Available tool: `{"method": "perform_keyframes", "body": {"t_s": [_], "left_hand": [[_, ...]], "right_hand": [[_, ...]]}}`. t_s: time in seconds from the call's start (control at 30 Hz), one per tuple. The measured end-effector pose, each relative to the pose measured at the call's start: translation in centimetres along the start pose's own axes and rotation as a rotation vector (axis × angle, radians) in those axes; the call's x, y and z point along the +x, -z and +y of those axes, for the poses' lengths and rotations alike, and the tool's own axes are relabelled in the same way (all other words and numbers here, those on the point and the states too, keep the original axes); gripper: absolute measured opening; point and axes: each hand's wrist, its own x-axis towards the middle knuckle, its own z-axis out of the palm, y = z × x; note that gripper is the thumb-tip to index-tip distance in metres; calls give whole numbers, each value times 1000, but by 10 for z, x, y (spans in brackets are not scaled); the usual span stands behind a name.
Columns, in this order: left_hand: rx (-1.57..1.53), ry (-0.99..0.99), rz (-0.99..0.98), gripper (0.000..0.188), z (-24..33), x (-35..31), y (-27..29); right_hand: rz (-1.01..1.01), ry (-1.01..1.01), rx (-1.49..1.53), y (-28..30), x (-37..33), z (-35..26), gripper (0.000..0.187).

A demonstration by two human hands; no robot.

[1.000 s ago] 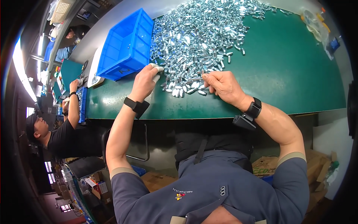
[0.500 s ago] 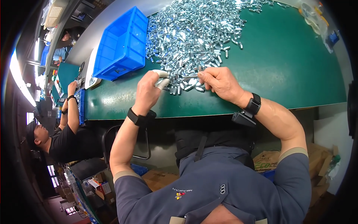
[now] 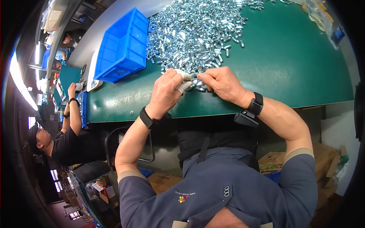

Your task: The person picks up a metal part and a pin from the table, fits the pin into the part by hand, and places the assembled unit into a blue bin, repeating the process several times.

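Both my hands meet over the near edge of a large heap of small, shiny silver metal pieces (image 3: pixel 190 38). My left hand (image 3: pixel 167 91), with white covers on its thumb and forefinger, is closed in a pinch on one small metal piece (image 3: pixel 193 75), mostly hidden by the fingers. My right hand (image 3: pixel 222 83) pinches a thin silver rod between thumb and forefinger, pointing left at the left fingertips. Whether the rod sits in the piece or only touches it, I cannot tell. Several loose pieces lie just below the fingertips.
A blue plastic bin (image 3: pixel 123 45) stands left of the heap on the green tabletop (image 3: pixel 285 64). Clear plastic bags (image 3: pixel 319 17) lie at the far right. To the left, another person (image 3: pixel 70 140) works at the same bench beside a blue tray (image 3: pixel 84 106). Cardboard boxes (image 3: pixel 272 161) stand below.
My left hand has moved right, from beside the heap to my right fingertips, and its thumb and forefinger have closed. My right hand has shifted slightly left, still pinching the rod.
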Motion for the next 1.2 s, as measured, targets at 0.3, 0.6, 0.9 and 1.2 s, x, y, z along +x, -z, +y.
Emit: {"method": "perform_keyframes", "body": {"t_s": [0.3,0.6,0.9,1.2], "left_hand": [[-69,-5,20,18,5,-5,-9],[-19,19,33,19,-9,-8,2],[251,386,339,16,-120,13,119],[168,365,-30,23,-104,-1,31]], "right_hand": [[-65,-4,-43,-1,-1,4,39],[14,-26,50,1,3,6,32],[45,-103,182,2,7,14,26],[31,-147,152,2,6,11,25]]}}
